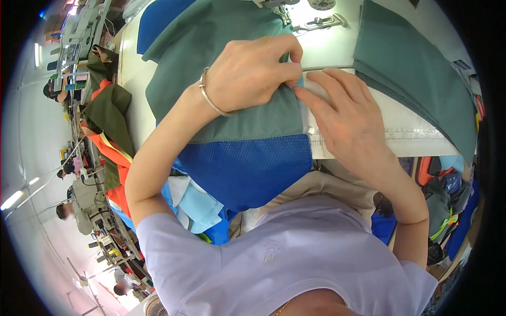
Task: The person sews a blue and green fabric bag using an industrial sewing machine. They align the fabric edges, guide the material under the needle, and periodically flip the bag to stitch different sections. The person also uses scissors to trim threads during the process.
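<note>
A grey-green fabric panel (pixel 182 71) with a blue mesh section (pixel 247 168) along its near side lies over the sewing table and hangs past its front edge. My left hand (pixel 253 73), with a bangle at the wrist, rests on the panel and pinches its right edge. Opposite it, my right hand (pixel 350 113) has bent fingers closed at the same edge, its fingertips meeting the left ones. A small light-blue bit (pixel 301 82) shows between the hands; its kind is unclear. Just beyond is the sewing machine's presser foot (pixel 287 17), apart from my fingers.
More grey-green cut pieces (pixel 406 68) lie at the right of the white table (pixel 337 50). A ruler strip (pixel 408 134) runs along its front. Olive and orange garments (pixel 108 121) hang at left; light-blue cloth (pixel 197 205) sits below. Other people work at machines far left.
</note>
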### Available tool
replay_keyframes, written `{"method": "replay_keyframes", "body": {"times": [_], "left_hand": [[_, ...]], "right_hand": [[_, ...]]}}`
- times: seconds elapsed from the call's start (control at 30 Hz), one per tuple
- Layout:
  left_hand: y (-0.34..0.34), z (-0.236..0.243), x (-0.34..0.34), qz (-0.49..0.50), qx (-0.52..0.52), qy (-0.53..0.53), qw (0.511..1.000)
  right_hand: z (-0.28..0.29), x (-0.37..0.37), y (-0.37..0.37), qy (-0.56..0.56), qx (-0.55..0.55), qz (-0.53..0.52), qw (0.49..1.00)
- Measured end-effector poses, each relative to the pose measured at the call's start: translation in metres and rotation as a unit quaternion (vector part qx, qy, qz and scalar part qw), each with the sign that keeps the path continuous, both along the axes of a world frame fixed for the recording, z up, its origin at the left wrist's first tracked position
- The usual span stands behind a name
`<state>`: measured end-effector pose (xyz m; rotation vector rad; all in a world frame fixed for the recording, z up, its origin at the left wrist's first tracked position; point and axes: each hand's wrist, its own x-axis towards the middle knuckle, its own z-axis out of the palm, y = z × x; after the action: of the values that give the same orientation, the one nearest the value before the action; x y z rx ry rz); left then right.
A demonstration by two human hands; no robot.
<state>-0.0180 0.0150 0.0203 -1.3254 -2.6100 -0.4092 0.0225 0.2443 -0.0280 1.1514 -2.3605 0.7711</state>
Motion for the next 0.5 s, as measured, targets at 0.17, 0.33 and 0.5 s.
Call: {"method": "replay_keyframes", "body": {"times": [0.17, 0.33, 0.5], "left_hand": [[0.013, 0.0, -0.007, -0.01, -0.036, -0.015, 0.999], [0.019, -0.011, -0.005, 0.013, 0.032, -0.056, 0.998], [0.014, -0.01, 0.018, 0.076, 0.081, -0.017, 0.994]], "right_hand": [[0.001, 0.0, 0.001, -0.001, 0.0, 0.012, 1.0], [0.005, 0.002, 0.002, -0.017, 0.005, 0.017, 1.0], [0.012, 0.01, 0.007, -0.064, -0.001, 0.008, 0.998]]}}
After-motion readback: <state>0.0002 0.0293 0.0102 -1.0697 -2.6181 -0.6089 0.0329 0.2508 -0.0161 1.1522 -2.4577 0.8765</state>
